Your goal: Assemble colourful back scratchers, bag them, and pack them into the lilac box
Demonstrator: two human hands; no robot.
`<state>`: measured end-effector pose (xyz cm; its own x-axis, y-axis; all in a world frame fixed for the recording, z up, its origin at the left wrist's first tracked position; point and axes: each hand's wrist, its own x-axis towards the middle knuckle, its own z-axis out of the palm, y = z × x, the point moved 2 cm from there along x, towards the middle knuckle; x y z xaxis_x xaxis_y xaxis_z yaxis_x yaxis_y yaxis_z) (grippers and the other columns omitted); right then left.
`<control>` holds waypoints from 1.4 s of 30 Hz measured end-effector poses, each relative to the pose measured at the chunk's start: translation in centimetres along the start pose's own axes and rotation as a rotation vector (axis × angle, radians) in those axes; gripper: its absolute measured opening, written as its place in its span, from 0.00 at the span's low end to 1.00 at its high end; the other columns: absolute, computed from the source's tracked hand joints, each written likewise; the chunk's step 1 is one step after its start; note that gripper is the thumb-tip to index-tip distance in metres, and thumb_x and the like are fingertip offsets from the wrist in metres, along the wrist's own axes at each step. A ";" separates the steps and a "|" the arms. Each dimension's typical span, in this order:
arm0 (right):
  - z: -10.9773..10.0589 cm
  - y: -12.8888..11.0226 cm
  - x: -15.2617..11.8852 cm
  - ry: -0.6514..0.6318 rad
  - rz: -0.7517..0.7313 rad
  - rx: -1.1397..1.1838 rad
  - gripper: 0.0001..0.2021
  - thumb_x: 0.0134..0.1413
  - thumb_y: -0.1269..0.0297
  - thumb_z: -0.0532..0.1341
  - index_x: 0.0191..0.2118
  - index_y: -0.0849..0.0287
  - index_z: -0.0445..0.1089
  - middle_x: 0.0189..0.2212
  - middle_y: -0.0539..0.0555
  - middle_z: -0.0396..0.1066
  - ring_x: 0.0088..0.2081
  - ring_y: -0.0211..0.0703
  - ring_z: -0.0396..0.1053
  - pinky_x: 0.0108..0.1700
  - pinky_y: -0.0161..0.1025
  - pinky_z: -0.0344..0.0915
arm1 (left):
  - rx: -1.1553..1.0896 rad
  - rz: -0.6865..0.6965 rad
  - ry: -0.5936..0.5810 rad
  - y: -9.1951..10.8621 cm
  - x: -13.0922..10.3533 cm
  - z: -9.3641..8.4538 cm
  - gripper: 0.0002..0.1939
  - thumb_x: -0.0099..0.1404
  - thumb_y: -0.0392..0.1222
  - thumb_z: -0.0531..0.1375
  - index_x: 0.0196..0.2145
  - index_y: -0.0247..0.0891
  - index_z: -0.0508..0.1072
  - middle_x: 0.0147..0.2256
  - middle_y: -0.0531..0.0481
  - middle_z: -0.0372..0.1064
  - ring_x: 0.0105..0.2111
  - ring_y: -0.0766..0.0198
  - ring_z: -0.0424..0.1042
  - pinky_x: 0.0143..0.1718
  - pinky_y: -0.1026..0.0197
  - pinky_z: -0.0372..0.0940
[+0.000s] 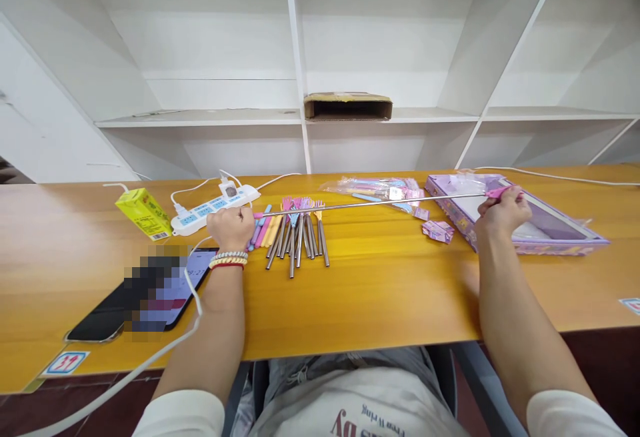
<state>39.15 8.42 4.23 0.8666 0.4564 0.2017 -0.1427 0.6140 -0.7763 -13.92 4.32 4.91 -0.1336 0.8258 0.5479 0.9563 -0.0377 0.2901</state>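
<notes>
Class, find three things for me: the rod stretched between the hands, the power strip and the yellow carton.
Rod (373,204): head view, middle of the metal shaft.
Power strip (219,204): head view, socketed top.
Yellow carton (143,214): head view, middle of its side.

Shiny metal rod (360,205), glossy wooden tabletop (380,290), cardboard box (349,98)

At your 11 o'clock, rods (293,250) lie on the table (380,290). At 12, a carton (348,109) sits on the shelf (433,116).
</notes>
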 end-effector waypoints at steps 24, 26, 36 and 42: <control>4.9 2.6 -19.4 -1.263 0.204 -0.256 0.19 0.54 0.48 0.54 0.34 0.62 0.65 0.22 0.52 0.69 0.18 0.34 0.66 0.17 0.31 0.59 | 0.182 0.134 -0.145 13.0 -3.1 2.4 0.35 0.67 0.54 0.35 0.25 0.36 0.76 0.23 0.42 0.71 0.26 0.58 0.70 0.27 0.60 0.55; 5.2 2.3 -18.2 -1.185 0.198 -0.230 0.19 0.53 0.48 0.55 0.32 0.62 0.64 0.20 0.50 0.67 0.16 0.33 0.64 0.15 0.30 0.58 | 0.180 0.137 -0.078 12.1 -2.4 2.2 0.34 0.67 0.54 0.36 0.23 0.36 0.75 0.22 0.43 0.70 0.25 0.58 0.69 0.25 0.60 0.52; 2.4 0.3 -3.6 -0.239 0.053 -0.046 0.19 0.50 0.52 0.59 0.21 0.56 0.50 0.11 0.40 0.47 0.11 0.26 0.45 0.14 0.30 0.41 | 0.213 0.059 0.353 -0.4 1.4 1.4 0.22 0.62 0.44 0.47 0.13 0.36 0.62 0.16 0.46 0.60 0.22 0.64 0.60 0.27 0.60 0.47; -0.9 -1.2 1.0 0.050 -0.031 -0.081 0.16 0.59 0.58 0.50 0.22 0.55 0.49 0.12 0.41 0.45 0.12 0.28 0.42 0.16 0.34 0.39 | 0.141 -0.061 0.354 -3.0 1.5 0.7 0.20 0.59 0.43 0.48 0.11 0.38 0.53 0.13 0.50 0.48 0.21 0.65 0.56 0.27 0.61 0.48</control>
<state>40.66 7.53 4.82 0.8930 0.4042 0.1980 -0.0780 0.5723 -0.8163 -16.79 6.04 4.31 -0.2498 0.5777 0.7771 0.9668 0.1041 0.2333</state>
